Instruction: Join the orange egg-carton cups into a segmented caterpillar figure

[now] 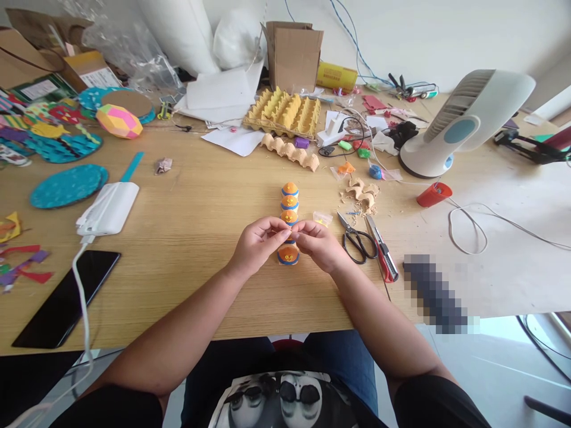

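Observation:
A row of egg-carton bumps (288, 255) covered in orange and blue clay stands upright on the table in front of me, with small yellow details on several bumps. Over its middle, my left hand (261, 241) and my right hand (318, 242) meet fingertip to fingertip. Both are closed in a pinch and hide part of the row. Whatever lies between the fingers is too small to make out. Just right of my right hand is a small clear bag (322, 219) with a bit of yellow in it.
Black-handled scissors (359, 245) and a red utility knife (382, 252) lie at the right, below carton scraps (363, 193). Farther back are a carton strip (289, 153), a yellow egg tray (285, 113) and a white fan (464, 119). A power bank (109, 208) and phone (66, 303) lie left.

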A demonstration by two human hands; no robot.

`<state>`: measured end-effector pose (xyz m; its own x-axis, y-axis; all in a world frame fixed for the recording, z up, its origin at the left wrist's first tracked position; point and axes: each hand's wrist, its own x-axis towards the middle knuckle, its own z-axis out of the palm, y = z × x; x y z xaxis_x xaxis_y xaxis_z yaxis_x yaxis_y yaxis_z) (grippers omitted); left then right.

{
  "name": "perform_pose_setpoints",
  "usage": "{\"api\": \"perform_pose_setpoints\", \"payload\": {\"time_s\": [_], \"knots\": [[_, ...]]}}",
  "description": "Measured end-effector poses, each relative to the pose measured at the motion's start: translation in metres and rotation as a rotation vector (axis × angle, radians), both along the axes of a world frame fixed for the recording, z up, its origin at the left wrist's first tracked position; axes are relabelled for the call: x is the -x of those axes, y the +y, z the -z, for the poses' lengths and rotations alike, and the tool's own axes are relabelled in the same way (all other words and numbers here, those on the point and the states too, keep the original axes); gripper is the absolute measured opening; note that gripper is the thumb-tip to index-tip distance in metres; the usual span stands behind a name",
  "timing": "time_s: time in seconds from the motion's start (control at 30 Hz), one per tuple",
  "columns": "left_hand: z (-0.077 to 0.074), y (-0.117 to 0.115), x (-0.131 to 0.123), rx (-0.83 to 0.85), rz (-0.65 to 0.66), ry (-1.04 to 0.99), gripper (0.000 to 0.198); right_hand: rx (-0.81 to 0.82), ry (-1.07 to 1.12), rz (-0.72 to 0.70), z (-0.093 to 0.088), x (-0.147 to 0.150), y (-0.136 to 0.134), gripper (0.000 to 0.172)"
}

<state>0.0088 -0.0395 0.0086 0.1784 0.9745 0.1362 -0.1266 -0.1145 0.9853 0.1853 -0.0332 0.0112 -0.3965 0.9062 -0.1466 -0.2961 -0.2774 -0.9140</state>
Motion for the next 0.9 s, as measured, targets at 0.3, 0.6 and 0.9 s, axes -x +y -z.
{"api": "perform_pose_setpoints", "payload": {"time_s": [0.3, 0.6, 0.9], "knots": [[0.0000, 0.0004, -0.0001, 0.006, -0.012, 0.011, 0.023, 0.003, 0.016, -0.012, 0.0001, 0.0001, 0.0007, 0.036], [-0.0012, -0.0004, -0.0006, -0.001, -0.007, 0.008, 0.021, -0.005, 0.020, -0.015, -0.0027, 0.0004, 0.0002, 0.037], [-0.0006, -0.0004, -0.0011, 0.009, -0.008, 0.017, 0.021, -0.011, 0.014, -0.010, -0.0015, 0.0003, 0.0007, 0.036]]}}
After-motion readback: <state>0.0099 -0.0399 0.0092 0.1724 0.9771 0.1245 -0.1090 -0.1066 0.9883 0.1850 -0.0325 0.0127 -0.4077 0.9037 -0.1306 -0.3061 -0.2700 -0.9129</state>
